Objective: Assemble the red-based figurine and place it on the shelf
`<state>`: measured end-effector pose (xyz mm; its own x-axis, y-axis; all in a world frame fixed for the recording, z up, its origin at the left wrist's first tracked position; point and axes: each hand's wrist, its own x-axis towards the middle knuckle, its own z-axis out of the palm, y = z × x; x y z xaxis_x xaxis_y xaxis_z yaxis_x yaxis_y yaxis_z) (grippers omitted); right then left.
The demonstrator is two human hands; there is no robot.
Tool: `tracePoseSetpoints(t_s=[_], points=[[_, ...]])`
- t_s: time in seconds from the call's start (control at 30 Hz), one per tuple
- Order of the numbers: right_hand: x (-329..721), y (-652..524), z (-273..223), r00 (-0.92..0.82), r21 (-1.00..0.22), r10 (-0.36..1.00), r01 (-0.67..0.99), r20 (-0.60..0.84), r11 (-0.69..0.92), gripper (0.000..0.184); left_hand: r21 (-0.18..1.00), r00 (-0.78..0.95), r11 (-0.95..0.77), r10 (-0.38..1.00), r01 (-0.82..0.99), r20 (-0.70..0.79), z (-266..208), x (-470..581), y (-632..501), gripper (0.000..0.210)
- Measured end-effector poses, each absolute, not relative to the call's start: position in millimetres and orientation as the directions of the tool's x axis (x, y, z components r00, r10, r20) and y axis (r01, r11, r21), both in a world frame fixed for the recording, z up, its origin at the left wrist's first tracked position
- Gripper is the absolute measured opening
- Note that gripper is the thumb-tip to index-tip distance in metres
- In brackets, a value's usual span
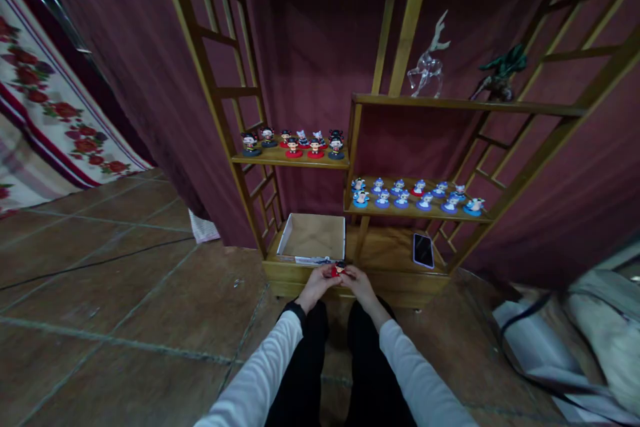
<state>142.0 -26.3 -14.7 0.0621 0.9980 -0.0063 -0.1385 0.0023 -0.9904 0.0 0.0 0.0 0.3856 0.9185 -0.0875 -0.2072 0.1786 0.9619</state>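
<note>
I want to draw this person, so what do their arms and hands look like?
Both arms wear long, plain white sleeves down to the wrists. A dark cuff peeks out at the left wrist. The left hand and right hand are bare, with no gloves. No rings or watch can be made out.

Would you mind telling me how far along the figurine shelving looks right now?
Done: red-based figurines fill the left shelf and blue-based figurines line the right shelf. In hand: both the left hand and right hand hold a small red figurine. Left: seemingly only this piece, since the open box looks empty.
</note>
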Motion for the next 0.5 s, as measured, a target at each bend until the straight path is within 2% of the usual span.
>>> tracePoseSetpoints(t_s=[0.13,0.3,0.5], points=[[141.5,-23.3,-18.5,0.054,-0.988,0.998,-0.157,-0.014,-0.005,0.033,0.956,0.412,0.218,0.903,-0.197,-0.121,-0.1,0.4,-0.3,0.045],[140.2,-17.2,-26.9,0.055,-0.982,0.999,-0.188,-0.002,0.008,0.037,0.959,0.365,0.208,0.922,-0.19,-0.128,-7.3,1.4,1.9,0.043],[138.5,-16.6,-29.3,0.071,-0.968,0.994,-0.244,-0.082,-0.062,0.038,0.962,0.358,0.212,0.923,-0.17,-0.141,-10.9,1.5,2.5,0.038]])
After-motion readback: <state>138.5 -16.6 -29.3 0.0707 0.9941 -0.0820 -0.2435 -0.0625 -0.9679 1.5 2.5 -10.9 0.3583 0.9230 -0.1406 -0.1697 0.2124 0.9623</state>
